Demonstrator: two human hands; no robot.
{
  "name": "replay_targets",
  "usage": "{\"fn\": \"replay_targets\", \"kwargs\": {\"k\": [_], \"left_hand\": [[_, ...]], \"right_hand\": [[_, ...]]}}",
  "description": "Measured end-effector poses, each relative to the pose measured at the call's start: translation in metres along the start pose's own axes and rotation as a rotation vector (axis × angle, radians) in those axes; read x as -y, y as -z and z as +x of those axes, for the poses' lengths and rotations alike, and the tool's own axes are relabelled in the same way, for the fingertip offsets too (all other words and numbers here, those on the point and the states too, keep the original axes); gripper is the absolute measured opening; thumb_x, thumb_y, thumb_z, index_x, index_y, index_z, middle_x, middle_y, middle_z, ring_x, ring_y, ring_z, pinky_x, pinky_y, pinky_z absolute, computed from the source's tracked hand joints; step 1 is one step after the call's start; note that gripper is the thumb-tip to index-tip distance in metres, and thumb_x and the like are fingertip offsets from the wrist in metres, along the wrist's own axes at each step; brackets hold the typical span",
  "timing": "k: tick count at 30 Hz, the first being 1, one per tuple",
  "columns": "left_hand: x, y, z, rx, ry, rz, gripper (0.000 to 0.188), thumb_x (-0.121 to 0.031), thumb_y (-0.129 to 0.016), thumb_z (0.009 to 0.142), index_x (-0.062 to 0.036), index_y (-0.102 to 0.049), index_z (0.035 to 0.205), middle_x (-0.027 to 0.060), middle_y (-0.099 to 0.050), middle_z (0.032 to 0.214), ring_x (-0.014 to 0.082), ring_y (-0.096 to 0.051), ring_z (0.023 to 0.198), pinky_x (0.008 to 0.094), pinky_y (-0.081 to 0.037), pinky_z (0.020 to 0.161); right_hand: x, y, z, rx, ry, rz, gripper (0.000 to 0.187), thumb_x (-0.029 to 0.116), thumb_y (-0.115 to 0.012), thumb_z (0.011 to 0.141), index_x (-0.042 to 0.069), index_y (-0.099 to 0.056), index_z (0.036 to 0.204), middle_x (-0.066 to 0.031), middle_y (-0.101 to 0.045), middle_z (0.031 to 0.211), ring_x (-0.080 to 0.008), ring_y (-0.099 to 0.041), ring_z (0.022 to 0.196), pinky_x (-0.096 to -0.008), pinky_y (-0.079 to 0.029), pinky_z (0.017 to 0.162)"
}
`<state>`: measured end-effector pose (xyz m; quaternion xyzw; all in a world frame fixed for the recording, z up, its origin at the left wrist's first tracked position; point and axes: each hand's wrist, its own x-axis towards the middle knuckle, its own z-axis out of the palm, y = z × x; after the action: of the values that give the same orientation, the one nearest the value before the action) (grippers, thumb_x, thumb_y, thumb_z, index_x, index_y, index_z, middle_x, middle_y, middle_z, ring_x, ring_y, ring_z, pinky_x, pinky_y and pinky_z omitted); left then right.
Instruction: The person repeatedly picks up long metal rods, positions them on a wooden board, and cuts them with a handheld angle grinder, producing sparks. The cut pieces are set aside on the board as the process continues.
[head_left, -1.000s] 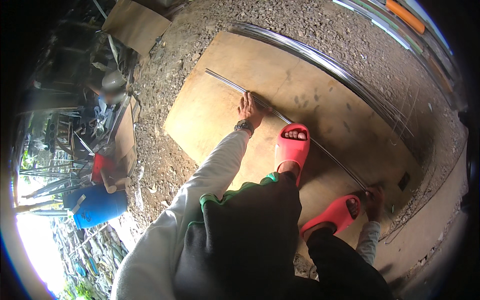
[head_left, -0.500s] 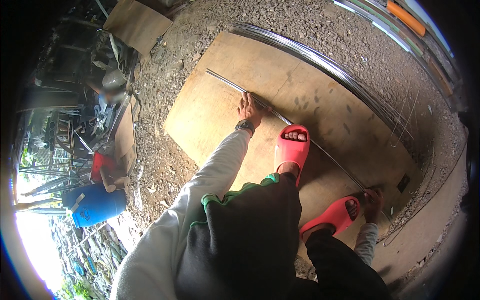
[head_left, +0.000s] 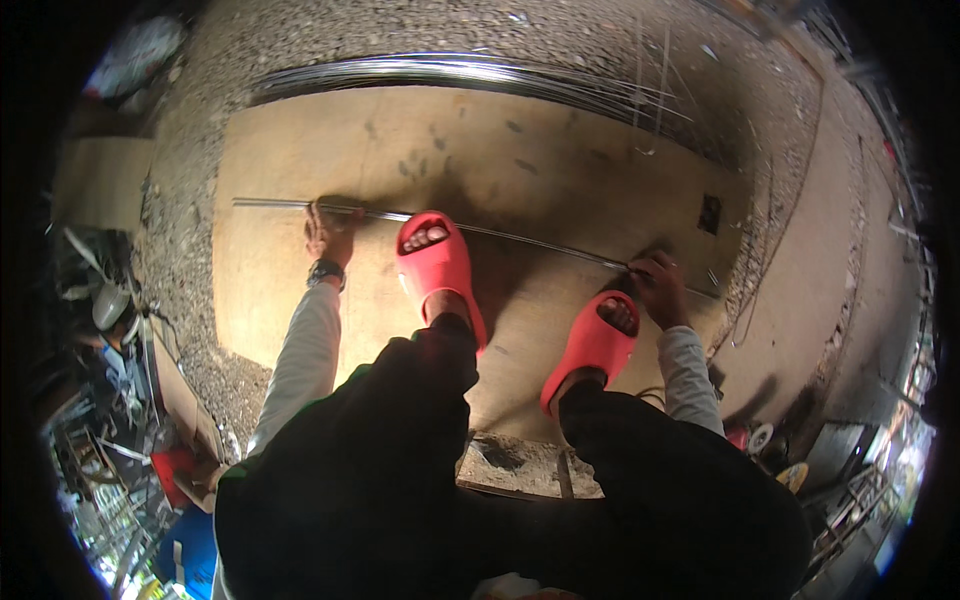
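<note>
A narrow bundle of thin metal rods [head_left: 520,238] lies across a wooden board [head_left: 290,130]. My left hand [head_left: 328,238] rests over the rods near their left end, fingers stretched out and pressing down. At the other side my right hand [head_left: 660,288] has its fingers closed round the rods close to their right end. The toe of my left red slide sandal [head_left: 440,265] touches the rods between the hands. My right red slide sandal [head_left: 592,345] stands on the board, just left of the right hand.
Beyond the board's far edge lies a long bundle of metal rods [head_left: 440,68] on gravel [head_left: 350,30]. A dark rectangular hole or patch [head_left: 709,214] marks the board's right part. Scrap, a red object [head_left: 175,475] and a blue barrel [head_left: 190,550] stand at the lower left.
My view has turned, so the board and rods now run nearly level across it. Both hands stay on the rods, the left lying over them, the right gripping near the end.
</note>
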<state>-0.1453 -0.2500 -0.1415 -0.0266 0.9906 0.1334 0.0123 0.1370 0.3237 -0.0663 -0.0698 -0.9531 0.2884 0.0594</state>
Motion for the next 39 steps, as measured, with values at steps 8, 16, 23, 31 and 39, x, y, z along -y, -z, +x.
{"fn": "replay_targets", "kwargs": {"k": [8,16,23,31,39], "left_hand": [[-0.011,-0.012,0.0,0.127,-0.036,-0.009,0.115,-0.082,-0.058,0.08,-0.0041,-0.026,0.16,0.0204,-0.024,0.166,0.0368,-0.025,0.152,0.0479,-0.022,0.123],[0.011,-0.003,0.009,0.155,-0.083,0.015,0.108,-0.079,-0.058,0.083,-0.0083,-0.029,0.159,0.019,-0.026,0.166,0.0449,-0.035,0.145,0.0496,-0.031,0.119],[-0.002,0.01,0.016,0.143,-0.073,-0.023,0.112,-0.081,-0.058,0.081,-0.0078,-0.028,0.16,0.0174,-0.024,0.167,0.043,-0.033,0.147,0.0488,-0.03,0.12],[0.033,0.007,0.022,0.181,-0.022,0.023,0.116,-0.084,-0.055,0.081,-0.0082,-0.02,0.162,0.0156,-0.017,0.169,0.0379,-0.021,0.153,0.0505,-0.019,0.124],[-0.048,0.002,0.004,0.173,0.11,-0.014,0.119,-0.079,-0.064,0.078,-0.0064,-0.021,0.161,0.0182,-0.014,0.169,0.0368,-0.021,0.154,0.0528,-0.022,0.122]], "right_hand": [[0.006,0.008,-0.02,-0.018,-0.093,-0.034,0.012,0.017,-0.076,0.081,0.015,-0.074,0.092,-0.0068,-0.066,0.101,-0.0334,-0.063,0.098,-0.0463,-0.047,0.089],[0.031,-0.011,-0.04,-0.223,-0.047,-0.224,0.017,0.013,-0.073,0.081,0.013,-0.074,0.098,-0.0085,-0.069,0.103,-0.0322,-0.066,0.099,-0.0445,-0.05,0.087],[-0.042,0.021,-0.093,-0.379,-0.458,-0.267,0.022,0.015,-0.069,0.085,0.014,-0.074,0.106,-0.0084,-0.069,0.109,-0.0325,-0.064,0.108,-0.0444,-0.051,0.09],[-0.084,0.058,-0.078,-0.277,-0.235,-0.333,0.03,0.018,-0.072,0.084,0.014,-0.075,0.114,-0.0115,-0.068,0.114,-0.0347,-0.062,0.105,-0.0484,-0.049,0.091],[-0.102,0.077,-0.116,-0.226,-0.164,-0.337,0.015,0.006,-0.069,0.083,0.006,-0.069,0.098,-0.0155,-0.068,0.098,-0.0391,-0.064,0.095,-0.0493,-0.05,0.082]]}}
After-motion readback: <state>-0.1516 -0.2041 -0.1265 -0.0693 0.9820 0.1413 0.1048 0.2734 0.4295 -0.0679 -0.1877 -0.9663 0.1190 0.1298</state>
